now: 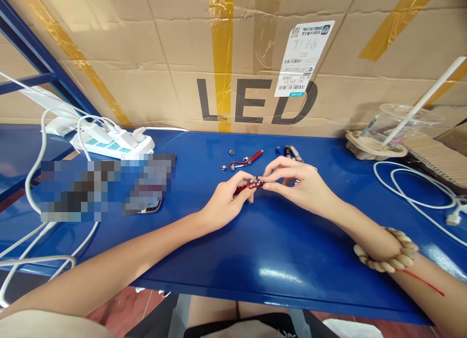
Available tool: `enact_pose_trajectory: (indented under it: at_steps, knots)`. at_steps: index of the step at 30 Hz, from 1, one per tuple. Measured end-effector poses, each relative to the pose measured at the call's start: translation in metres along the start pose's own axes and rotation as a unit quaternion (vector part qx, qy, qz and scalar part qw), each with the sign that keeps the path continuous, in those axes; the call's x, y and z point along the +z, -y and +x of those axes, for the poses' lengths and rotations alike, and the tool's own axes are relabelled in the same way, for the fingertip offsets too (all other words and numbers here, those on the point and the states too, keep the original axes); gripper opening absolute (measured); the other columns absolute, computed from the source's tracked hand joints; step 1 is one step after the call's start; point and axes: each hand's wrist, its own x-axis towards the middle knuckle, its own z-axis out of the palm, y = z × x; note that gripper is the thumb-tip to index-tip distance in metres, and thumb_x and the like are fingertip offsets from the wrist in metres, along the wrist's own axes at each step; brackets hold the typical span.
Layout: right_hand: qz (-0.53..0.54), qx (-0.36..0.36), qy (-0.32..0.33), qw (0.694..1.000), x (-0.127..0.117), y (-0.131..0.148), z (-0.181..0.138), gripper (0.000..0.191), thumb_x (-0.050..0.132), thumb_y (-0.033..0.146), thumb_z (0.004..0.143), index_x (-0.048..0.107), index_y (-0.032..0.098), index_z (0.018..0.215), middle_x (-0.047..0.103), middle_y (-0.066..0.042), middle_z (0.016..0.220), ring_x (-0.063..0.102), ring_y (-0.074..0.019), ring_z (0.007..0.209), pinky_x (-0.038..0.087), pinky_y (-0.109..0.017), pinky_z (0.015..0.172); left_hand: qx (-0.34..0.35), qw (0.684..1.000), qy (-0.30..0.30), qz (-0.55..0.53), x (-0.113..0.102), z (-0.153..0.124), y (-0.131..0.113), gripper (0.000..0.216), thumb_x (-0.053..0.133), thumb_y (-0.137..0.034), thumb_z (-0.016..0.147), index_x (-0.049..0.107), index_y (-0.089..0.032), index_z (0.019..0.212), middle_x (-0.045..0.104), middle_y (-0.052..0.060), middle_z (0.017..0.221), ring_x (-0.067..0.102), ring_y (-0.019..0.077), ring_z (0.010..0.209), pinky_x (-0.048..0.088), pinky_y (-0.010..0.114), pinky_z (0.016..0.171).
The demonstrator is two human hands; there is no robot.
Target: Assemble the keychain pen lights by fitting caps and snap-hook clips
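Note:
My left hand [225, 202] is closed around a small red metal tube with a carabiner clip [251, 185], which looks like a keychain flashlight. At its right end the thumb and fingertips of my right hand [297, 178] pinch the silver-tipped part; exactly what they grip is too small to tell. Just beyond my hands lies a second red tube [256, 156] beside a red carabiner [239, 164]. Two small silver rings or caps, a far one [231, 152] and a nearer one [224, 168], rest to their left. Behind my right hand lie several blue, black and silver tubes [288, 152], partly hidden.
A white power strip [116, 146] with plugs and cables stands at the left, near a phone [151, 206] partly blurred out. At right are a clear plastic cup [401, 126], a notebook [436, 155] and a coiled white cable [397, 185]. A big cardboard box [175, 51] backs the blue table [226, 260].

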Motion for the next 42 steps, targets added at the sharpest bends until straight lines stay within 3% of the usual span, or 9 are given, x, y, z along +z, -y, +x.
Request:
enact_pose_trajectory:
  at_steps: [6, 11, 19, 26, 31, 35, 42]
  knots:
    - [0.011, 0.023, -0.004, 1.000, 0.0005, -0.0011, 0.0002, 0.027, 0.067, 0.046, 0.072, 0.071, 0.020, 0.067, 0.062, -0.005, 0.078, 0.056, -0.0134, 0.065, 0.042, -0.023, 0.047, -0.001, 1.000, 0.005, 0.004, -0.0007, 0.0001, -0.0020, 0.020, 0.041, -0.028, 0.089, 0.055, -0.018, 0.100, 0.060, -0.002, 0.068, 0.054, 0.0097, 0.066, 0.042, 0.021, 0.065]
    - [0.010, 0.035, -0.020, 0.999, 0.0016, -0.0018, 0.0001, 0.029, 0.069, 0.047, 0.070, 0.071, 0.019, 0.073, 0.063, -0.006, 0.079, 0.056, -0.0121, 0.061, 0.043, -0.023, 0.047, 0.002, 1.000, 0.004, -0.001, -0.0007, 0.0005, -0.0027, 0.019, 0.042, -0.028, 0.088, 0.054, -0.016, 0.098, 0.059, -0.002, 0.067, 0.053, 0.0090, 0.064, 0.040, 0.020, 0.063]
    - [0.005, 0.005, -0.026, 1.000, 0.0024, -0.0025, 0.0005, 0.026, 0.069, 0.046, 0.071, 0.071, 0.019, 0.070, 0.063, -0.004, 0.073, 0.056, -0.0123, 0.061, 0.044, -0.024, 0.049, -0.011, 1.000, 0.008, 0.003, -0.0010, 0.0006, -0.0062, 0.022, 0.041, -0.030, 0.089, 0.056, -0.016, 0.096, 0.058, -0.002, 0.065, 0.050, 0.0087, 0.061, 0.039, 0.020, 0.061]
    - [-0.009, 0.025, -0.043, 0.999, 0.0041, 0.0007, 0.0001, 0.028, 0.068, 0.045, 0.072, 0.068, 0.018, 0.064, 0.063, -0.004, 0.068, 0.055, -0.0114, 0.057, 0.044, -0.024, 0.049, -0.006, 1.000, 0.002, -0.006, 0.0003, 0.0005, -0.0051, 0.018, 0.043, -0.028, 0.088, 0.054, -0.016, 0.094, 0.057, -0.002, 0.066, 0.052, 0.0087, 0.063, 0.041, 0.020, 0.063]
    - [0.002, 0.033, -0.048, 0.998, 0.0052, 0.0008, -0.0012, 0.029, 0.069, 0.045, 0.071, 0.068, 0.017, 0.080, 0.064, -0.005, 0.083, 0.055, -0.0090, 0.053, 0.046, -0.023, 0.047, -0.010, 1.000, 0.006, -0.009, -0.0001, 0.0002, -0.0040, 0.016, 0.042, -0.029, 0.088, 0.052, -0.017, 0.091, 0.057, -0.003, 0.065, 0.051, 0.0087, 0.061, 0.040, 0.021, 0.063]
    - [0.013, -0.009, -0.010, 1.000, 0.0059, 0.0011, -0.0031, 0.023, 0.062, 0.040, 0.079, 0.070, 0.020, 0.086, 0.062, -0.007, 0.099, 0.060, -0.0112, 0.065, 0.048, -0.022, 0.048, 0.001, 1.000, 0.022, 0.003, -0.0012, 0.0000, -0.0047, 0.019, 0.040, -0.030, 0.089, 0.053, -0.017, 0.091, 0.055, -0.003, 0.064, 0.049, 0.0087, 0.061, 0.038, 0.020, 0.061]
    - [0.012, -0.017, 0.007, 1.000, 0.0056, 0.0000, -0.0035, 0.022, 0.059, 0.038, 0.082, 0.073, 0.021, 0.084, 0.066, -0.007, 0.089, 0.061, -0.0139, 0.072, 0.047, -0.021, 0.049, 0.002, 1.000, 0.027, 0.017, -0.0023, -0.0003, -0.0067, 0.021, 0.039, -0.031, 0.089, 0.054, -0.017, 0.091, 0.055, -0.003, 0.065, 0.047, 0.0082, 0.060, 0.037, 0.019, 0.058]
